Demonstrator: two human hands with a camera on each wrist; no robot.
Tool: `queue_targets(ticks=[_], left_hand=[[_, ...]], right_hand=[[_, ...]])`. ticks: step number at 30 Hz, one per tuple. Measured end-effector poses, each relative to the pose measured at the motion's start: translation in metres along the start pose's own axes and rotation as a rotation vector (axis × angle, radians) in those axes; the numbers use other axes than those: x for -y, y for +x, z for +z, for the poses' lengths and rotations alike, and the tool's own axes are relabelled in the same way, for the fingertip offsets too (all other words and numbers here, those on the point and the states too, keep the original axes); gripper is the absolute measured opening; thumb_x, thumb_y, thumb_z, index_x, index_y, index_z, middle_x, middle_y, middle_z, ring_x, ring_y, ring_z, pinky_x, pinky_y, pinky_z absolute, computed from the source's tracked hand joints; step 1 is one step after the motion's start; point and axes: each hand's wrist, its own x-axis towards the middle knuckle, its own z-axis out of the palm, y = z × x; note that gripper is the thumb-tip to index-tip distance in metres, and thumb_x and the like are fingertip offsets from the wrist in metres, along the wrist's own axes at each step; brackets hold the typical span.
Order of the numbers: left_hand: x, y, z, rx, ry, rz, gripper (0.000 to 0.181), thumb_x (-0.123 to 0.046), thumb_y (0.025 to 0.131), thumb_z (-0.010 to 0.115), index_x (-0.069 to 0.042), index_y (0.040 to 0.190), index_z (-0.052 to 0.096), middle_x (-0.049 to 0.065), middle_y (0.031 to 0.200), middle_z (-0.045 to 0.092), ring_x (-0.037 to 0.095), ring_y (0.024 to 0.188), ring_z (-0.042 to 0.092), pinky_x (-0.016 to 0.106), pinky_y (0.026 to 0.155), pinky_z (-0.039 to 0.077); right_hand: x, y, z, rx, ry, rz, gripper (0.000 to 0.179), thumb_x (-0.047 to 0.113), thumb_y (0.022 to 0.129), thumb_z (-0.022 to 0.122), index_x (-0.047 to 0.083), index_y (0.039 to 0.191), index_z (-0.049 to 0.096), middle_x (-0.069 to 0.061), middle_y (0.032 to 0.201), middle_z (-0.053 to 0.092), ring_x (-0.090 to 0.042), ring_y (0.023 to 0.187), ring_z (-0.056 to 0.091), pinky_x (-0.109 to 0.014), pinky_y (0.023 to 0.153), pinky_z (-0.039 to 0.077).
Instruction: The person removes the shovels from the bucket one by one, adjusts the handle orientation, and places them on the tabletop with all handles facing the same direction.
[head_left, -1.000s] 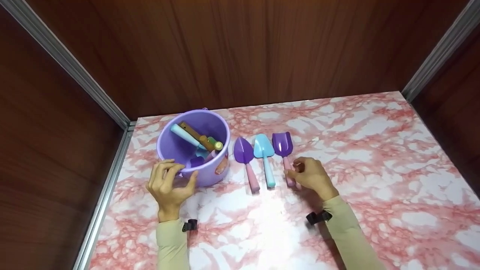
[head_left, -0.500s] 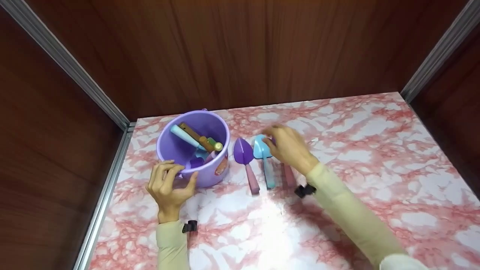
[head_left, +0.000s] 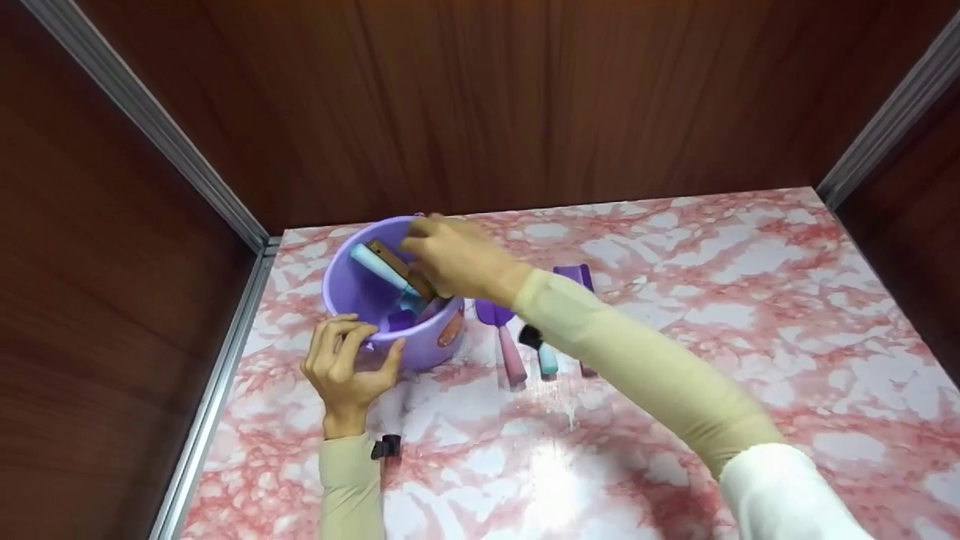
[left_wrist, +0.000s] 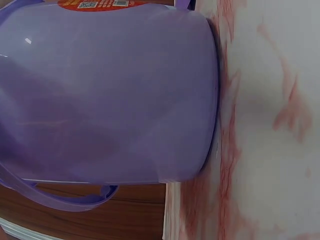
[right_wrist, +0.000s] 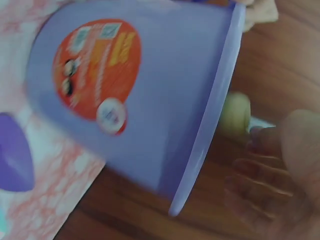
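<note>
The left grip point(head_left: 349, 367) takes up the bucket's point(head_left: 420, 349) near rim; the right grip point(head_left: 461, 255) blocks its right side. Inside, room remains left of the blue handle point(head_left: 377, 268). The right arm point(head_left: 645, 367) overhangs the trowels point(head_left: 512, 358); right of them, the tabletop point(head_left: 750, 300) gives passage.

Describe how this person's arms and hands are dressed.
A snug, pale khaki fabric sleeve covers each forearm; a white fabric sleeve shows farther up the right arm. Each wrist bears a small black device. The left hand and right hand are gloveless.
</note>
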Motion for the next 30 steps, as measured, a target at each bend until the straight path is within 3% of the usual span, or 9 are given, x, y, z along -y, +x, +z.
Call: queue_targets(ticks=[5,10,15,19,23,30], left_hand=[[0.000,0.003,0.002,0.013,0.003,0.004,0.042,-0.050,0.080,0.084,-0.009,0.077,0.076,0.008,0.080,0.071,0.032,0.081,0.072,0.042,0.070,0.060],[0.000,0.003,0.002,0.022,0.006,0.003,0.042,-0.051,0.081,0.083,-0.009,0.078,0.076,0.009,0.081,0.072,0.032,0.081,0.072,0.044,0.066,0.060],[0.000,0.001,-0.001,0.020,0.014,0.000,0.041,-0.050,0.080,0.083,-0.010,0.077,0.076,0.008,0.080,0.071,0.031,0.081,0.072,0.045,0.063,0.058],[0.001,0.002,-0.002,0.028,0.015,0.001,0.040,-0.049,0.080,0.084,-0.010,0.078,0.076,0.007,0.080,0.072,0.030,0.082,0.073,0.045,0.063,0.059],[0.002,0.002,-0.004,0.040,0.024,0.008,0.039,-0.049,0.080,0.083,-0.010,0.078,0.076,0.007,0.081,0.072,0.029,0.081,0.072,0.045,0.063,0.060],[0.003,0.002,-0.008,0.059,0.036,0.015,0.039,-0.049,0.080,0.083,-0.010,0.079,0.077,0.007,0.082,0.072,0.029,0.082,0.073,0.044,0.063,0.060]], right_hand=[[0.026,0.028,0.014,0.090,-0.189,-0.130,0.028,0.021,0.100,0.072,0.013,0.127,0.076,-0.008,0.132,0.069,-0.028,0.117,0.066,-0.042,0.101,0.059],[0.039,0.045,0.036,0.227,-0.480,-0.244,0.025,0.021,0.100,0.067,0.017,0.122,0.079,-0.004,0.133,0.067,-0.023,0.122,0.061,-0.036,0.104,0.058],[0.045,0.055,0.056,0.341,-0.690,-0.334,0.028,0.024,0.105,0.056,0.027,0.120,0.080,0.005,0.134,0.069,-0.020,0.131,0.055,-0.037,0.118,0.043],[0.049,0.062,0.066,0.451,-0.775,-0.300,0.033,0.028,0.107,0.052,0.035,0.128,0.076,0.011,0.143,0.065,-0.019,0.145,0.045,-0.042,0.131,0.026],[0.050,0.066,0.076,0.522,-0.865,-0.274,0.036,0.030,0.109,0.049,0.041,0.134,0.072,0.013,0.149,0.062,-0.020,0.153,0.036,-0.046,0.135,0.012],[0.053,0.074,0.090,0.558,-0.924,-0.175,0.040,0.032,0.109,0.047,0.042,0.141,0.067,0.012,0.157,0.056,-0.020,0.153,0.038,-0.047,0.132,0.015]])
